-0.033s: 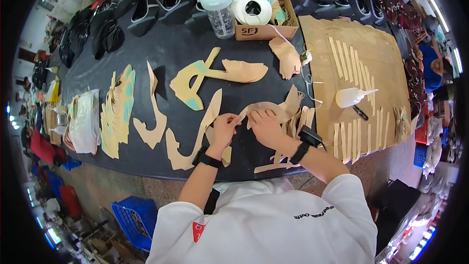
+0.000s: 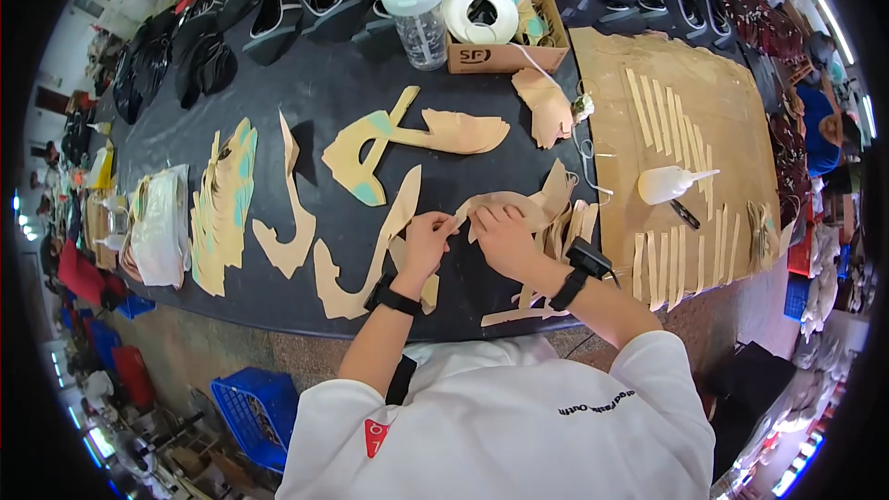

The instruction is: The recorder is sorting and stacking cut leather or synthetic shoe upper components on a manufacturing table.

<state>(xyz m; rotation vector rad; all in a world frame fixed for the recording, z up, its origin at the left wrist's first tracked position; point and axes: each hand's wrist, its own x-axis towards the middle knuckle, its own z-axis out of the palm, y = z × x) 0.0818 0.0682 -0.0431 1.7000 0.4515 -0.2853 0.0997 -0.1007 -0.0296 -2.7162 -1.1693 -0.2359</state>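
Note:
A curved tan shoe-upper piece [image 2: 530, 209] lies across the table in front of me. My left hand [image 2: 426, 248] pinches its left tip between thumb and fingers. Bent over the same piece just to the right is my right hand [image 2: 503, 241], its fingertips pressing on it and the thumb side near the left hand. A second curved cut piece [image 2: 350, 301] is beside my left wrist, partly under the hand. Loose tan scraps and strips [image 2: 582, 222] are piled right of my right hand.
Green-marked cut pieces [image 2: 369, 159] lie farther off, with a stack of them [image 2: 225, 213] at left. A bottle [image 2: 424, 32] and a carton [image 2: 505, 58] with a white roll stand at the back. On the right, a cardboard sheet [image 2: 611, 83] carries strips and a white squeeze bottle [image 2: 662, 183].

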